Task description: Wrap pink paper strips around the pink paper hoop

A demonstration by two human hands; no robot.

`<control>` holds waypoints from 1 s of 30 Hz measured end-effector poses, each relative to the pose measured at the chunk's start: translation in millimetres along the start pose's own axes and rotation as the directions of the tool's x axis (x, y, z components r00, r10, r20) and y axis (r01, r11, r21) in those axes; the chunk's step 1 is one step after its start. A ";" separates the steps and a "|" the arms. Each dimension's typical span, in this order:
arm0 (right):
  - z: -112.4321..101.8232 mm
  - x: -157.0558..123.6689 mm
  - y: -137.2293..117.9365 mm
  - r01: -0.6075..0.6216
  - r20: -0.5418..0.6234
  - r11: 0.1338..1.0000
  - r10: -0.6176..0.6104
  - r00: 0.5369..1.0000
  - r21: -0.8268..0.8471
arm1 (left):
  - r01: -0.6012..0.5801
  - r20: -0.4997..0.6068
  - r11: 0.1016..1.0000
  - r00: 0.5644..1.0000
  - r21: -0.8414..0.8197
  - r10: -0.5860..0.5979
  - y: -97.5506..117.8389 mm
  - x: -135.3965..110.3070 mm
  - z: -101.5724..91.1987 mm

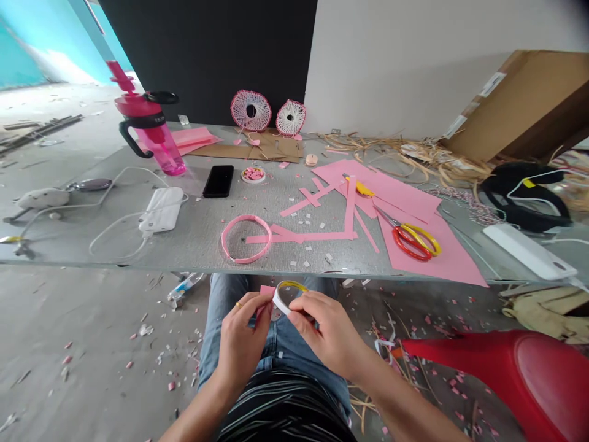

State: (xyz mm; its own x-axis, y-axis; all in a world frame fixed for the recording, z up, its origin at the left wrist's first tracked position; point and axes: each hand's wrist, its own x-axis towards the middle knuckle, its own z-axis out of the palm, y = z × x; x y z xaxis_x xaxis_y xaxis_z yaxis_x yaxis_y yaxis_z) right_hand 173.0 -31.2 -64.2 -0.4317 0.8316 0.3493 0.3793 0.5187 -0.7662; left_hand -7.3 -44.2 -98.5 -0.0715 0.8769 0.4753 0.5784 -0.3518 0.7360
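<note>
Over my lap, below the table edge, my left hand [242,334] and my right hand [326,328] both pinch a small ring [286,293] that is yellow and white. A pink paper strip [265,291] sits at the ring's left side, under my left fingertips. My left hand wears a finger ring. A finished pink ring [246,239] lies on the grey table [193,233] just beyond my hands, beside long pink paper strips [317,233].
Red and yellow scissors [411,236] lie on pink paper sheets [414,239]. A black phone [218,181], a pink bottle [150,132], a white power bank [162,210], two woven discs [251,110], dry straw [414,153] and a cardboard box [524,104] are on the table. A red chair [510,374] stands at right.
</note>
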 end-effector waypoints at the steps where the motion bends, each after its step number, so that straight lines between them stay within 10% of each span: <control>1: 2.0 -0.3 0.8 0.022 -0.015 0.999 -0.023 1.000 -0.030 | -0.006 -0.006 1.000 1.000 -0.002 0.006 1.5 -0.2 0.2; 13: 12.6 -11.6 11.2 -0.010 -0.096 0.995 0.000 0.995 -0.104 | 0.227 0.105 0.960 0.972 -0.162 -0.212 9.8 -3.0 -5.6; 23: 9.7 -6.5 6.2 -0.309 0.071 0.929 0.301 0.951 0.205 | -0.135 0.029 0.989 0.990 -0.052 0.136 17.5 -6.4 -10.8; 30: -4.4 -2.9 3.3 -0.253 -0.039 0.944 0.267 0.963 0.212 | 0.353 0.069 0.918 0.936 -0.183 -0.346 6.9 -10.4 -3.1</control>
State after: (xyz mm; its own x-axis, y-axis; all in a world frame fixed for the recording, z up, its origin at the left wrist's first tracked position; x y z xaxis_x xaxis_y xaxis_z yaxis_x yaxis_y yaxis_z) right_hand 179.1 -31.0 -65.3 -0.2819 0.9472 0.1528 0.2934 0.2367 -0.9262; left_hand -5.1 -56.8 -96.9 -0.2106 0.9649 0.1570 0.3570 -0.0736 0.9312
